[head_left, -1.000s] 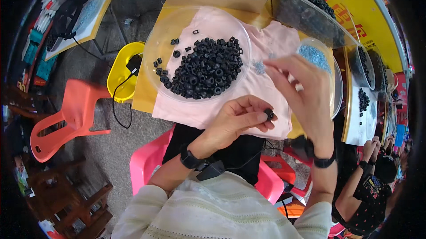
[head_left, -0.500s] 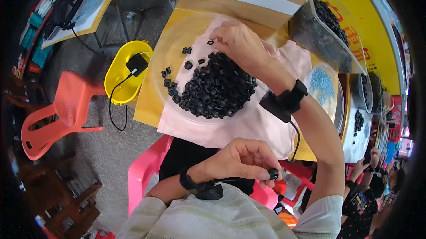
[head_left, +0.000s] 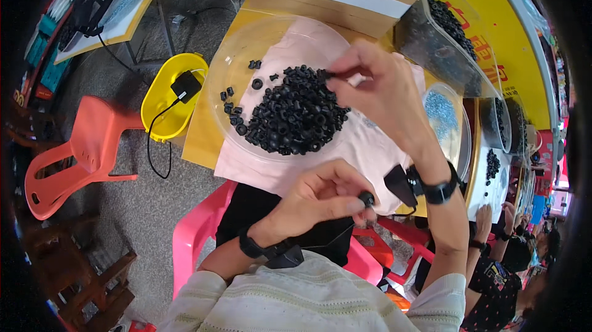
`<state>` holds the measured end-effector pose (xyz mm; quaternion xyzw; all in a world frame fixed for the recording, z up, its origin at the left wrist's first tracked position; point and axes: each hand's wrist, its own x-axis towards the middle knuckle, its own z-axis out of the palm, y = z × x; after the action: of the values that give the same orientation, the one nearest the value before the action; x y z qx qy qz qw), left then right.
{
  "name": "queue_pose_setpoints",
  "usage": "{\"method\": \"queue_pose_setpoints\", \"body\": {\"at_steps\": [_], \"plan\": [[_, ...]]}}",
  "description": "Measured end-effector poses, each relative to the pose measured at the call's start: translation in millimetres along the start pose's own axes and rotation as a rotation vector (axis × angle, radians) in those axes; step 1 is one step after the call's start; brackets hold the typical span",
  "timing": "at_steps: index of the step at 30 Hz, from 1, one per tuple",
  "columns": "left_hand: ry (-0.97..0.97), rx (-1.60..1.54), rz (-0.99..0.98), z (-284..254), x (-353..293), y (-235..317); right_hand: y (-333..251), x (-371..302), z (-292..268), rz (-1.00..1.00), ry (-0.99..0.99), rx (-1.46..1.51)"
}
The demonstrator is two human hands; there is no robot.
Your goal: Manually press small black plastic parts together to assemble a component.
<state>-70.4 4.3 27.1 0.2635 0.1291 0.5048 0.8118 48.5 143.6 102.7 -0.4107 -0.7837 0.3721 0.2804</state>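
Note:
Over my lap, my left hand is closed, its thumb and fingers pinching a small round black part. My right hand reaches over the right side of a wide, clear shallow bowl. Its thumb and forefinger come together at a small black piece, beside the edge of a heap of small black parts; motion blurs the fingertips. Several loose black parts, among them a ring, lie left of the heap. A pink cloth is spread under the bowl.
A cardboard box and a clear bin of black parts border the far side. A dish of bluish bits sits right. Left are a yellow tub with a black adapter and an orange chair. Another person is at lower right.
My right hand has come back from the bowl's far side, moving right and nearer to the heap's right edge. My left hand has risen slightly with the round black part.

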Motion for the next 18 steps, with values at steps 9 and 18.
{"method": "queue_pose_setpoints", "body": {"at_steps": [9, 18], "plan": [[0.138, 0.033, 0.204, 9, 2, 4, -32, -109, -26, -0.019, 0.1, -0.085], [0.16, 0.075, 0.127, 26, -2, -14, -38, -152, -27, -0.006, 0.204, 0.054]]}}
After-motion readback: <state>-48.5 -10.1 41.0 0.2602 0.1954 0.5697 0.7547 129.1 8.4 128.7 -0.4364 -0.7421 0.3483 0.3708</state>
